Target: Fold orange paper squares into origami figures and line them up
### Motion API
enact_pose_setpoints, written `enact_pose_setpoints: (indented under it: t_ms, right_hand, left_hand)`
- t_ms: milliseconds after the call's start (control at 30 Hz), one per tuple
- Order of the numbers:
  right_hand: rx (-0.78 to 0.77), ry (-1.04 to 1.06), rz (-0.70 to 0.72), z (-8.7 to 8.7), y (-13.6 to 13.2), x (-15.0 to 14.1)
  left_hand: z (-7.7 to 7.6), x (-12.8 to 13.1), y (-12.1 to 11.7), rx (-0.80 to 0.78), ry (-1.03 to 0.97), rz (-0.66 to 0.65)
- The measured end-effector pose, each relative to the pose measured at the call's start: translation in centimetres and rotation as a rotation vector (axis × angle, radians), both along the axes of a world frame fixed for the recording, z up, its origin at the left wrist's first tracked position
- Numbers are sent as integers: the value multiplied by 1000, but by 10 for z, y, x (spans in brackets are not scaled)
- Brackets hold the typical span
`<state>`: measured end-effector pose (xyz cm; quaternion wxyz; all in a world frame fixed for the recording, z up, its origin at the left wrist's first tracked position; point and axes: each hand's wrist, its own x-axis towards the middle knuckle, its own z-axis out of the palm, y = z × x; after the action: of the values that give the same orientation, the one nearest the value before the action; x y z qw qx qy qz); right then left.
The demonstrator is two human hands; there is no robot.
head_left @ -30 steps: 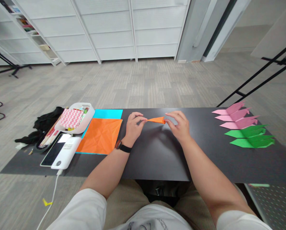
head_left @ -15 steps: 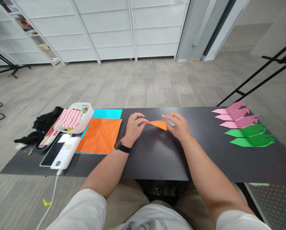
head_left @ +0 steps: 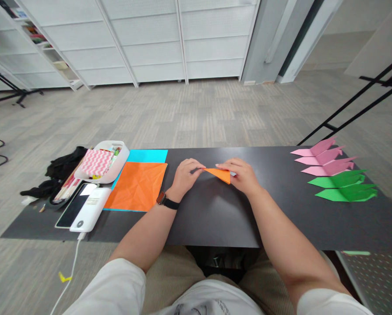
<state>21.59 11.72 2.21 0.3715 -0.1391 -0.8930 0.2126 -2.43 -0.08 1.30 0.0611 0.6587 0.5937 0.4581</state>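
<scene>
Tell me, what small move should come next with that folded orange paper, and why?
Perhaps smooth the upper edge of the folded orange paper with the right hand: the left hand pinches the narrow tip, while the right is at the wide end, fingers close to that edge.

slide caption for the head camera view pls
Left hand pinches the tip of a small folded orange paper triangle, right hand at its wide end, over a dark grey rectangular table.

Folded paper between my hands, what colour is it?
The folded paper is orange, seen best in the head view.
</scene>
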Motion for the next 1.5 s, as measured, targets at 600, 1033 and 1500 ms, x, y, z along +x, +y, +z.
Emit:
enact_pose_setpoints:
  t_ms: [600, 1033, 1500]
  right_hand:
    - [76, 97, -98, -4, -13, -8]
    - [-44, 98, -166, 6, -20, -5]
    - [-456, 228, -189, -8, -3, -6]
  left_hand:
    - [-7, 17, 2, -412, -1056, -189]
    - [-6, 22, -1, -670, -1320, -283]
    - [-6, 15, 2, -632, -1374, -228]
